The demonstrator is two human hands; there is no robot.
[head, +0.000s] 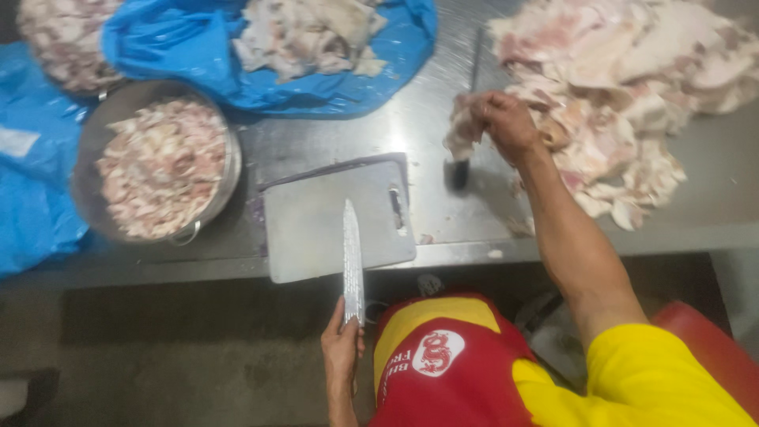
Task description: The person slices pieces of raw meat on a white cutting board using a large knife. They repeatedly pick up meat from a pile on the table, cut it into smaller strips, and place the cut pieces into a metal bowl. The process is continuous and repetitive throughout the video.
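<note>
1. Left hand, near edge of scene, closed around handle of long steel knife; blade points far, lying over grey rectangular plastic cutting board.
2. Right hand, far right, fingers closed on pale pink floppy slab of raw fatty meat, lifted just off large heap of similar raw slabs spread on steel worktop.
3. Held slab hangs limp from the grip: probably soft, wet, slippery, moderately light; best pinched deep at a thick edge with whole fingers, not fingertips.
4. Dark-handled sharpening rod lies just beside that slab, handle end toward near side.
5. Left of board: round metal bowl filled with small diced meat pieces.
6. Far left: blue plastic sheet carrying more pale slabs.
7. Nearest: red and yellow apron and yellow sleeve.
</note>
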